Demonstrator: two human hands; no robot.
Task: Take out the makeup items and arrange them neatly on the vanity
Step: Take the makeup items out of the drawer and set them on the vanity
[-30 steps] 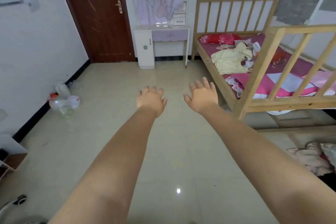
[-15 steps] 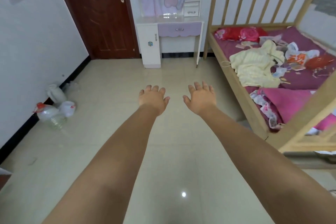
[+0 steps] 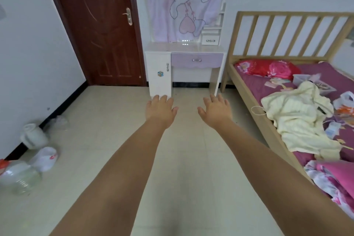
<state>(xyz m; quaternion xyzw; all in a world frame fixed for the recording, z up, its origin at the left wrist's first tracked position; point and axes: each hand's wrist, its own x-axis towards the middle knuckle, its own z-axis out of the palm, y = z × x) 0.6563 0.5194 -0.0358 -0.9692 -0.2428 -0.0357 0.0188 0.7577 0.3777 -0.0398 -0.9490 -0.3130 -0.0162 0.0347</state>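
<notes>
- Closing on the vanity (image 3: 184,48): against the views of a moment ago it now stands larger and nearly centred at the far wall, so the person has walked toward it and turned to face it.
- Left hand (image 3: 161,110) is held out ahead, palm down, fingers straight and a little spread — it holds nothing.
- Right hand (image 3: 216,110) is in the same attitude just to the right of it, fingers extended, likewise empty.
- Both hands hang over bare floor tiles (image 3: 107,124), well apart from the vanity; nothing has been touched.
- Vanity top appears bare apart from a small shelf unit (image 3: 210,38) at its right rear; a purple drawer (image 3: 197,60) below is closed, as is the white cupboard door (image 3: 160,71) on the left. A cartoon cloth (image 3: 183,4) covers the mirror.
- Makeup items are not identifiable from here. Judgement: they sit either in the drawer or cupboard, or among the small clutter on the bed (image 3: 306,90) to the right — cannot tell which.
- Assessment: task at its approach stage only; the gain so far is distance closed, with taking out and arranging both not yet begun.
</notes>
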